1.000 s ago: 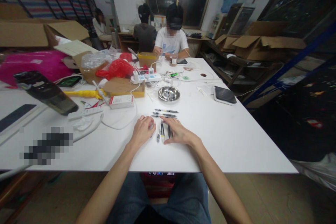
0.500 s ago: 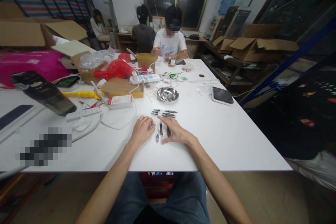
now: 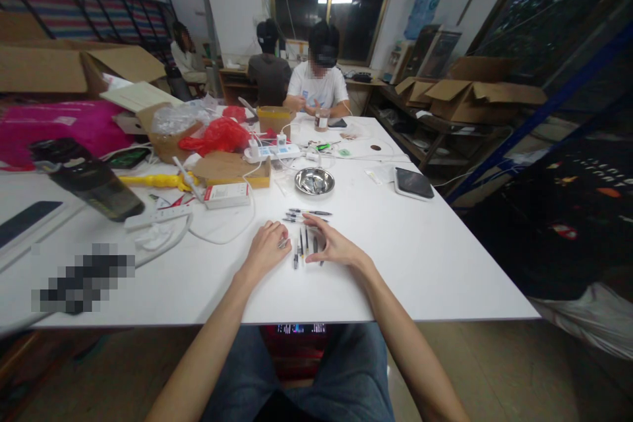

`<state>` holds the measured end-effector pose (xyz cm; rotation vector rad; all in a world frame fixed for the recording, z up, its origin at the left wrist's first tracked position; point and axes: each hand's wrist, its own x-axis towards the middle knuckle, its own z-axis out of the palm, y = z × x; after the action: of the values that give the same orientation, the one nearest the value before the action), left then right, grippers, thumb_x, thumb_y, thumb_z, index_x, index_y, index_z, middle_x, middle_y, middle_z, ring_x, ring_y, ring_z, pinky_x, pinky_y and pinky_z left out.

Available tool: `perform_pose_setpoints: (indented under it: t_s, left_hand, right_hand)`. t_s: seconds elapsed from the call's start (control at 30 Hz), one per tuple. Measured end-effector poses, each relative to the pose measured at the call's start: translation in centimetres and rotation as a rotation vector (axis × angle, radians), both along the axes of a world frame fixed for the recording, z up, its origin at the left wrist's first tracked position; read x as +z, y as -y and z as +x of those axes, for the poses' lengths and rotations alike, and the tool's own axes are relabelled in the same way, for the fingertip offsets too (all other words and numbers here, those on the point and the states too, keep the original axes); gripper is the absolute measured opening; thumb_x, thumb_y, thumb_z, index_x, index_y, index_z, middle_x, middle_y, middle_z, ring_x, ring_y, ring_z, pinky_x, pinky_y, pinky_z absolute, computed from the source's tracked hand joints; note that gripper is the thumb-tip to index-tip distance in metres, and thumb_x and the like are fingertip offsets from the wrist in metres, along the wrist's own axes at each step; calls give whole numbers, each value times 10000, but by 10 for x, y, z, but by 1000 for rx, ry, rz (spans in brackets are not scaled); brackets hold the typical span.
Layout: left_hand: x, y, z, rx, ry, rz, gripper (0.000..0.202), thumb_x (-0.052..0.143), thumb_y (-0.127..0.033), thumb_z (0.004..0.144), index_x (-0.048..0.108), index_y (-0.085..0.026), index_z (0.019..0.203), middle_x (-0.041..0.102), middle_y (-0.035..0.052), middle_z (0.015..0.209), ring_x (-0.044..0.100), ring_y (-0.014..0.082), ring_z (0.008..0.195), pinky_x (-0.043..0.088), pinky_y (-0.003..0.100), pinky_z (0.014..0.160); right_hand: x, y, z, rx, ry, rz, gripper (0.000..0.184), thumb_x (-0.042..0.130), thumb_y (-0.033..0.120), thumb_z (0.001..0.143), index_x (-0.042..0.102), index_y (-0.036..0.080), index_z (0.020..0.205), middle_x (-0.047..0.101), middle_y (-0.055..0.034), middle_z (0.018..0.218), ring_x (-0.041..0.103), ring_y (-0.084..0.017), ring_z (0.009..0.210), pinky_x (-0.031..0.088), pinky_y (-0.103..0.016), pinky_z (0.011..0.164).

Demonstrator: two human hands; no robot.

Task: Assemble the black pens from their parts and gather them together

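Observation:
My left hand (image 3: 268, 248) rests on the white table with its fingers curled around something small and pale that I cannot make out. Opposite it, my right hand (image 3: 337, 244) is open, thumb and fingers apart in an arch over the table. Between the two hands stand out a clear-and-black pen piece (image 3: 295, 257) and a thin dark pen refill (image 3: 306, 237), lying lengthwise among several similar pieces, partly hidden by the right hand. Just beyond the fingertips several black pens (image 3: 316, 212) lie crosswise in a stack. A round metal dish (image 3: 314, 182) holding small pieces sits farther back.
A white-edged tablet-like device (image 3: 414, 183) lies at the right. On the left are a dark bottle (image 3: 89, 178), a red-and-white box (image 3: 226, 195), power strips with cables, and a red plastic bag (image 3: 217, 135). A person in a white shirt (image 3: 319, 89) works across the table.
The pen pieces between my hands have spread slightly apart, with more of them showing. My right fingertips have shifted a little up and to the right. The camera view has tilted slightly.

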<state>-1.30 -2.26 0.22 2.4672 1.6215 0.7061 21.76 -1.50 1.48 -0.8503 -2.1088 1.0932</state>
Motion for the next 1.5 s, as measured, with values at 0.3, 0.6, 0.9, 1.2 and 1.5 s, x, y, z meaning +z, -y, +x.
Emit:
perform_pose_setpoints:
  t_s: [0.3, 0.6, 0.9, 1.2, 1.5]
  left_hand:
    - [9, -8, -3, -128, 40, 60, 99, 485, -248, 954, 570, -200, 968, 650, 52, 943, 584, 228, 938, 426, 370, 845]
    - [11, -30, 25, -229, 290, 150, 249, 404, -262, 1022, 596, -215, 1173, 672, 71, 1118, 605, 198, 1052, 457, 365, 928]
    - [2, -23, 29, -264, 342, 158, 243, 420, -264, 1019, 637, -200, 1107, 674, 72, 1026, 609, 192, 973, 485, 351, 873]
    - [4, -21, 30, -268, 327, 141, 240, 403, -252, 1020, 610, -200, 1130, 680, 72, 1044, 612, 198, 995, 471, 359, 887]
    - [6, -22, 30, -336, 315, 128, 228, 398, -226, 1020, 601, -200, 1118, 683, 62, 1013, 605, 193, 983, 449, 351, 880]
  right_hand:
    - [-2, -10, -12, -393, -133, 185, 1051, 828, 475, 712, 220, 248, 1539, 371, -152, 1511, 514, -283, 1227, 410, -450, 1077]
    - [3, -30, -17, -717, -179, 303, 1065, 760, 472, 782, 63, 271, 1562, 279, -176, 1557, 518, -287, 1190, 452, -462, 997]
    - [1, -23, -17, -635, -227, 283, 1008, 783, 470, 761, 165, 271, 1533, 310, -155, 1542, 504, -294, 1207, 457, -475, 1011]
    - [3, -22, -12, -611, -181, 284, 1002, 778, 499, 767, 177, 289, 1540, 314, -142, 1536, 491, -297, 1236, 469, -490, 1022]
    - [2, -22, -10, -591, -193, 321, 1004, 748, 585, 770, 177, 278, 1537, 312, -160, 1535, 529, -293, 1213, 491, -482, 1025]
